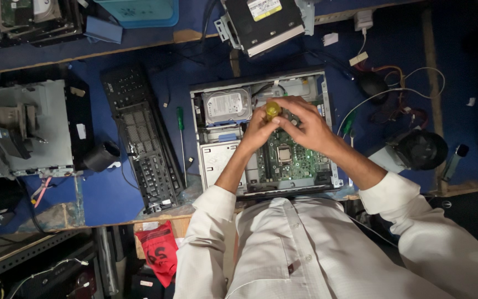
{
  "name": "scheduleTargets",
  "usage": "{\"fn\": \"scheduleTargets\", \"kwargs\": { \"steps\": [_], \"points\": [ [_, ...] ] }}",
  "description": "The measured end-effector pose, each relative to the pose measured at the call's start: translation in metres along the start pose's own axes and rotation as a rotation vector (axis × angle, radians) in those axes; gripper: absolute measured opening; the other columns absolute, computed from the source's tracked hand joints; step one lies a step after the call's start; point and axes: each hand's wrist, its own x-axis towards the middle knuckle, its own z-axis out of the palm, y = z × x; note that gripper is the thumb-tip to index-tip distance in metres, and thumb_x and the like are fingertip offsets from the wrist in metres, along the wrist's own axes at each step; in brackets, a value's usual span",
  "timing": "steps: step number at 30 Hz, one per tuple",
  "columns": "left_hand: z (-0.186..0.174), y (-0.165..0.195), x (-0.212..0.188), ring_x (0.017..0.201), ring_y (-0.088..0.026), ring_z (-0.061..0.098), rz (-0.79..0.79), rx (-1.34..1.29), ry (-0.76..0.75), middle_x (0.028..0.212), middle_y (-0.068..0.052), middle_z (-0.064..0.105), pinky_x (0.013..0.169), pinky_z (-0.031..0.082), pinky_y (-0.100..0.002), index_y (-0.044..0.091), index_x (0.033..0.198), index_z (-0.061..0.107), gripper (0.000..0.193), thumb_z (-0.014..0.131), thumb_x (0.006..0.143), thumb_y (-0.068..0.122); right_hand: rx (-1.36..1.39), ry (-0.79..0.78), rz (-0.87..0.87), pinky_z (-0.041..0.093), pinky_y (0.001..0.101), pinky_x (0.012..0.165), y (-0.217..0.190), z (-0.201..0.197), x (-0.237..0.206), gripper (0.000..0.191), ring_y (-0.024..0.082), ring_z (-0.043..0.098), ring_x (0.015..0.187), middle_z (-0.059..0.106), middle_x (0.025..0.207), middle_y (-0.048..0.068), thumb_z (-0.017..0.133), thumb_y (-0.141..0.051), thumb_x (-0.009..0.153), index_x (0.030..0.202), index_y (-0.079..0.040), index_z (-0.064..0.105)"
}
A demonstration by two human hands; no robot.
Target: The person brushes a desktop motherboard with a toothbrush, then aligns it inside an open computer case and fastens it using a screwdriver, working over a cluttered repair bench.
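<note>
An open desktop computer case (pixel 210 166) lies on the blue-covered bench, with a silver hard drive (pixel 226 105) at its top left and a green motherboard (pixel 291 158) on the right. Both hands meet over the upper middle of the case. My left hand (pixel 256 131) and my right hand (pixel 305 124) are closed around a yellow-handled screwdriver (pixel 273 109), which stands upright over the board. Its tip is hidden by my fingers.
A green-handled screwdriver (pixel 181 130) lies left of the case, beside a black front panel (pixel 142 138). A grey chassis (pixel 26 130) sits far left, an optical drive (pixel 264 22) at the top, a black fan (pixel 419 148) and cables to the right.
</note>
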Motion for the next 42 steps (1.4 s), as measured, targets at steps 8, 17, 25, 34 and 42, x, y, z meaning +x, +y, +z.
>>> {"fn": "scheduleTargets", "kwargs": {
  "steps": [8,17,25,34,42],
  "points": [
    [-0.002,0.000,0.004,0.087,-0.013,0.061,0.033,0.092,-0.004,0.094,-0.002,0.063,0.076,0.051,-0.030,0.001,0.101,0.064,0.038,0.068,0.095,0.039,-0.055,0.052,-0.089,0.049,0.0452,0.107,-0.012,-0.003,0.001,0.055,0.039,0.060,0.129,0.060,0.139,0.026,0.066,-0.005,0.096,0.147,0.005,0.049],
    [0.005,0.015,0.009,0.090,-0.014,0.061,-0.066,0.127,0.009,0.098,-0.003,0.064,0.078,0.051,-0.032,0.003,0.109,0.062,0.022,0.067,0.093,0.017,0.015,0.037,-0.053,0.057,0.0375,0.098,-0.025,-0.013,0.012,0.033,0.029,0.071,0.115,0.070,0.125,0.018,0.066,-0.001,0.100,0.134,0.000,0.065],
    [0.028,0.083,0.003,0.098,-0.020,0.067,0.170,0.404,0.232,0.107,-0.009,0.064,0.087,0.055,-0.033,0.003,0.116,0.056,0.037,0.074,0.084,0.003,-0.108,0.170,-0.193,0.055,0.0394,0.084,-0.016,-0.005,0.013,0.040,0.031,0.068,0.100,0.065,0.109,0.018,0.086,-0.007,0.088,0.111,0.000,0.055],
    [0.034,0.093,-0.003,0.092,-0.026,0.068,0.320,0.514,0.370,0.099,-0.009,0.067,0.083,0.055,-0.035,0.001,0.097,0.068,0.027,0.082,0.074,0.000,-0.106,0.221,-0.185,0.053,0.0387,0.081,-0.011,-0.003,0.011,0.045,0.027,0.064,0.095,0.060,0.103,0.016,0.089,-0.007,0.087,0.109,-0.002,0.050],
    [0.030,0.090,-0.008,0.090,-0.026,0.073,0.253,0.532,0.316,0.098,-0.008,0.072,0.081,0.057,-0.035,0.002,0.097,0.073,0.022,0.079,0.076,0.001,-0.117,0.158,-0.192,0.054,0.0368,0.082,-0.026,-0.009,0.016,0.031,0.027,0.064,0.099,0.062,0.110,0.015,0.086,-0.002,0.086,0.107,0.001,0.064]
  ]
}}
